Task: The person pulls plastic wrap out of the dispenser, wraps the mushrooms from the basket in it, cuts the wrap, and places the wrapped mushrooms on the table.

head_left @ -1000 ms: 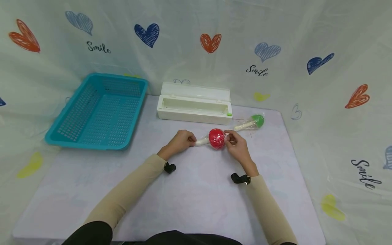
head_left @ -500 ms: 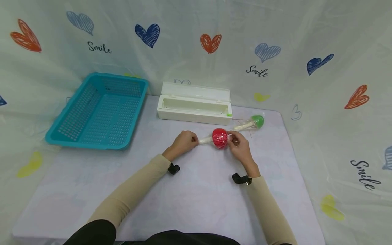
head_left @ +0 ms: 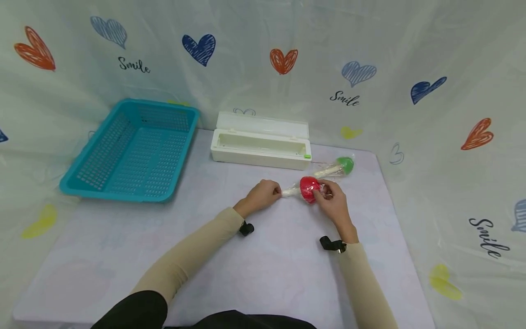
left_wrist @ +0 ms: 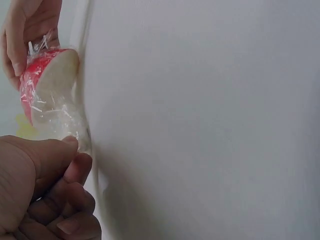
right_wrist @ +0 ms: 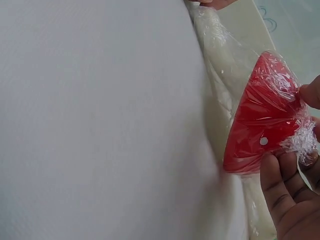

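Observation:
A red-capped toy mushroom (head_left: 309, 189) with a white stem, wrapped in clear plastic, lies crosswise between my hands in the head view, cap to the right. My left hand (head_left: 260, 196) pinches the far end of its stem between thumb and forefinger. At the cap my right hand (head_left: 334, 201) holds the top, where the crinkled wrap bunches. The right wrist view shows the red cap (right_wrist: 265, 110) with a small white dot, fingers touching it from both sides. Just behind lies a second wrapped mushroom with a green cap (head_left: 345, 165); neither hand holds that one.
A long white box (head_left: 261, 157) stands behind the mushrooms with its lid (head_left: 263, 123) raised. To the left is a blue perforated basket (head_left: 119, 196). A white cloth covers the table (head_left: 255, 274), and a heart-printed curtain (head_left: 246, 82) hangs behind.
Both hands have moved right, carrying the red mushroom along. It has come closer to the green one, which stays where it was. The box and basket have not moved.

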The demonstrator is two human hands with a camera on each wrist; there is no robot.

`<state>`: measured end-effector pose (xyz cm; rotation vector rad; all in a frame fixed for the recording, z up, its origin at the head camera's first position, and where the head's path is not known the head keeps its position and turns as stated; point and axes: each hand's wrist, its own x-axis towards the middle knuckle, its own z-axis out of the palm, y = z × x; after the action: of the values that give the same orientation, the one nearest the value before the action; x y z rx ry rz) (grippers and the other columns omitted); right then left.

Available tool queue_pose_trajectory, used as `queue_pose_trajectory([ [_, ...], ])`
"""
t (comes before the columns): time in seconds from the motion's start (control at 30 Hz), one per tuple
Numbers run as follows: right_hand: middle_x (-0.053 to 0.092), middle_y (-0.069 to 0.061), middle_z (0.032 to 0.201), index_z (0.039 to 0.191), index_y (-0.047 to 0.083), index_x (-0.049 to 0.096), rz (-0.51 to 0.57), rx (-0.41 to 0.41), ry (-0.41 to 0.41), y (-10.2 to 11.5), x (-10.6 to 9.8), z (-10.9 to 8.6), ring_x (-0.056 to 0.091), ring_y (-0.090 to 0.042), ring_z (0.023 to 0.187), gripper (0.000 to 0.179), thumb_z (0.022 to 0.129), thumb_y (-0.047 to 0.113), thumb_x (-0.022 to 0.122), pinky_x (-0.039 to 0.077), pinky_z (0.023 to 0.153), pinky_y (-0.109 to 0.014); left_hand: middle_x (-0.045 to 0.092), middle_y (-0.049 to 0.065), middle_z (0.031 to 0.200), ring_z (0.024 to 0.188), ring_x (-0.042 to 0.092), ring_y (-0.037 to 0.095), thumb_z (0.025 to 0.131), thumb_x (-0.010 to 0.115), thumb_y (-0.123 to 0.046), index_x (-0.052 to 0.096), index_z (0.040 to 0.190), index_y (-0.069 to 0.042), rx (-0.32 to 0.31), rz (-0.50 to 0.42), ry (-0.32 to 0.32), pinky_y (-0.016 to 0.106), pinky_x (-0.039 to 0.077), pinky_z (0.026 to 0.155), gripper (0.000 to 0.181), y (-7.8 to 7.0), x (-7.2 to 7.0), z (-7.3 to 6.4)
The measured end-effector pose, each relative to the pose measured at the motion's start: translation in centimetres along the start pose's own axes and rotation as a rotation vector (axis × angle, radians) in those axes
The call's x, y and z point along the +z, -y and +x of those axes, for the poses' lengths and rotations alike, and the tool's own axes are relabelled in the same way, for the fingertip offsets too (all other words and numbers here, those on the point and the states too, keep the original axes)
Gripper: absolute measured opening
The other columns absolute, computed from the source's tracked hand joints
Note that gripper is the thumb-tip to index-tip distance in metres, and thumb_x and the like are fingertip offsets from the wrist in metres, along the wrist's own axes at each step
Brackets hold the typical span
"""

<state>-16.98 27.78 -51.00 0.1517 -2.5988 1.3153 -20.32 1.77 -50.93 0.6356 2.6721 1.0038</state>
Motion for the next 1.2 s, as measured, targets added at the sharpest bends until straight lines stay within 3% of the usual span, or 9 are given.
queue_pose_trajectory([
  [0.2,0.053,-0.02,0.113,0.127,0.002,0.065,-0.064,0.042,-0.034,-0.7,-1.5,-0.3,0.052,-0.023,0.095,0.042,0.091,0.02,0.077,0.042,0.074,-0.011,0.074,0.004,0.092,0.071,0.054,0.008,0.1,0.068,-0.017,0.076,0.109,-0.003,0.038,0.013,0.038,0.021,0.048,0.067,0.018,-1.7,1.1,1.0],
  [0.37,0.052,-0.02,0.121,0.13,0.004,0.063,-0.115,0.08,-0.063,-1.7,-2.6,-0.3,0.048,-0.02,0.094,0.045,0.092,0.024,0.075,0.041,0.075,-0.019,0.074,0.004,0.094,0.075,0.055,0.008,0.101,0.067,-0.02,0.074,0.118,-0.002,0.065,0.043,0.063,0.023,0.051,0.072,0.026,-2.9,2.2,1.9],
  [0.5,0.052,-0.02,0.123,0.13,0.004,0.063,-0.135,0.113,-0.108,-2.4,-3.5,-0.3,0.044,-0.017,0.094,0.045,0.092,0.024,0.074,0.04,0.076,-0.021,0.074,0.006,0.095,0.084,0.062,0.014,0.1,0.068,-0.021,0.072,0.124,-0.002,0.104,0.112,0.065,0.027,0.053,0.077,0.031,-4.0,2.9,2.5],
  [0.57,0.052,-0.022,0.123,0.13,0.002,0.063,-0.139,0.114,-0.144,-2.8,-3.9,-0.4,0.044,-0.018,0.095,0.044,0.092,0.023,0.073,0.04,0.076,-0.022,0.074,0.006,0.103,0.094,0.065,0.019,0.1,0.068,-0.025,0.07,0.129,-0.006,0.118,0.194,0.059,0.03,0.053,0.082,0.035,-4.5,3.5,2.8],
  [0.73,0.052,-0.025,0.124,0.128,0.0,0.064,-0.155,0.125,-0.247,-4.0,-4.7,-0.7,0.043,-0.02,0.1,0.043,0.091,0.021,0.07,0.039,0.078,-0.03,0.058,0.006,0.138,0.123,0.051,0.025,0.101,0.063,-0.043,0.056,0.147,-0.023,0.072,0.342,0.123,0.04,0.042,0.096,0.051,-5.7,5.0,3.2],
  [0.87,0.051,-0.027,0.125,0.128,-0.002,0.064,-0.138,0.139,-0.317,-4.8,-4.9,-0.4,0.046,-0.025,0.107,0.042,0.092,0.019,0.067,0.04,0.082,-0.035,0.046,0.009,0.148,0.131,0.039,0.026,0.101,0.059,-0.052,0.047,0.154,-0.029,0.034,0.352,0.148,0.042,0.034,0.098,0.059,-6.5,5.6,3.6],
  [1.0,0.048,-0.028,0.129,0.131,-0.003,0.062,-0.136,0.17,-0.332,-5.2,-4.9,0.0,0.048,-0.033,0.116,0.043,0.094,0.02,0.065,0.043,0.087,-0.038,0.038,0.012,0.155,0.133,0.034,0.027,0.1,0.056,-0.058,0.044,0.156,-0.031,0.009,0.358,0.143,0.042,0.032,0.097,0.063,-6.9,5.7,4.1],
  [1.2,0.048,-0.027,0.132,0.132,-0.002,0.062,-0.142,0.206,-0.356,-5.2,-4.6,0.3,0.049,-0.032,0.111,0.042,0.095,0.017,0.065,0.042,0.081,-0.031,0.033,0.011,0.16,0.135,0.033,0.027,0.1,0.056,-0.059,0.04,0.158,-0.032,0.005,0.328,0.174,0.043,0.031,0.098,0.066,-7.0,5.5,4.4],
])
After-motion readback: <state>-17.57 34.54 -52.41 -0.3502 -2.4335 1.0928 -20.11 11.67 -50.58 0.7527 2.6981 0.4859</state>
